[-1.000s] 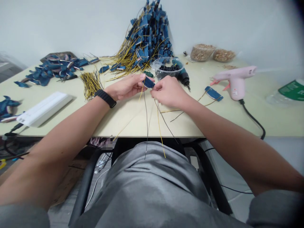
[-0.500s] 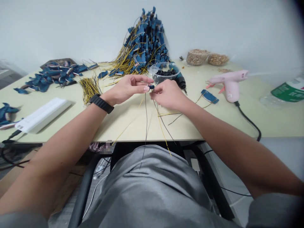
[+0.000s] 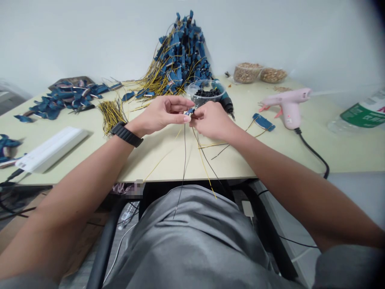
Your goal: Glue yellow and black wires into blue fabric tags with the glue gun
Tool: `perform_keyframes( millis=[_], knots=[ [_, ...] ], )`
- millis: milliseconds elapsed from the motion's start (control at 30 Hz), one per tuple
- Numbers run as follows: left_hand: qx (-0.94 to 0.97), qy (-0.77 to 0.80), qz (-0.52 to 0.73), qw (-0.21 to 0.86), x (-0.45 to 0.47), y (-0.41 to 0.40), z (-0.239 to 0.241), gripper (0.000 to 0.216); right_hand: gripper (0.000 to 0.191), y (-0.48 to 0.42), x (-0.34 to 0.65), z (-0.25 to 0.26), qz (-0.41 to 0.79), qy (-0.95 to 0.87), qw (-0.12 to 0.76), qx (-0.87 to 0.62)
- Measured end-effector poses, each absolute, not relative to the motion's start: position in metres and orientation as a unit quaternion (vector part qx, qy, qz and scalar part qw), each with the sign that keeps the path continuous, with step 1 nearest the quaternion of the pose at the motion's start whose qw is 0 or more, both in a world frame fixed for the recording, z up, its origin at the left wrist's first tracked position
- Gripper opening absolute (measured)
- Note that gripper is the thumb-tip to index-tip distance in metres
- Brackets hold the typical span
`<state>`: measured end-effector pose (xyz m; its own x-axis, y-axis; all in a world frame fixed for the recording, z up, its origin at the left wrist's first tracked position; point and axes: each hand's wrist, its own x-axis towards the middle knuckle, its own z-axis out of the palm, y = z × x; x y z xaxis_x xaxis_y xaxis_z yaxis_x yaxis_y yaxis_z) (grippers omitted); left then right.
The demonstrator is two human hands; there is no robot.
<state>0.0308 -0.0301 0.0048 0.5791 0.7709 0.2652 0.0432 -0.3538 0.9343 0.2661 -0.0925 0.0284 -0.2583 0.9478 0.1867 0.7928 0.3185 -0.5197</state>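
Between my two hands is a small blue piece (image 3: 189, 111), with thin black and yellow wires (image 3: 185, 156) trailing from beneath the hands toward my lap. My left hand (image 3: 164, 114) pinches this piece from the left between thumb and fingertips. My right hand (image 3: 212, 119) is closed at its right side, fingers pressed together by the wires; exactly what they grip is partly hidden. A flat blue piece with wires (image 3: 264, 122) lies on the table to the right of my right hand.
Behind my hands stand a clear tub of small black parts (image 3: 207, 95), a drill-like tool (image 3: 227, 105) and a tall heap of wired blue pieces (image 3: 183, 56). A pink glue gun (image 3: 290, 108) and bottle (image 3: 363, 114) are right; a wire bundle (image 3: 110, 116) and white box (image 3: 52, 148) left.
The small blue piece has tilted between my fingers, and my left fingertips have shifted slightly around it. The whole view has moved a little; both hands stay together.
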Motion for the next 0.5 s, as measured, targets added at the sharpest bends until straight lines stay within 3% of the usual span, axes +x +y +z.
perform_keyframes(
  millis=[267, 500],
  knots=[
    [0.715, 0.291, 0.379, 0.511, 0.0325, -0.035, 0.0055, 0.066, 0.032, -0.0951, 0.2667, 0.0301, 0.187, -0.775, 0.232, -0.558],
    [0.711, 0.291, 0.38, 0.515, 0.0326, -0.0356, 0.0045, 0.069, 0.031, -0.092, 0.2687, 0.0258, 0.172, -0.779, 0.238, -0.555]
  ],
)
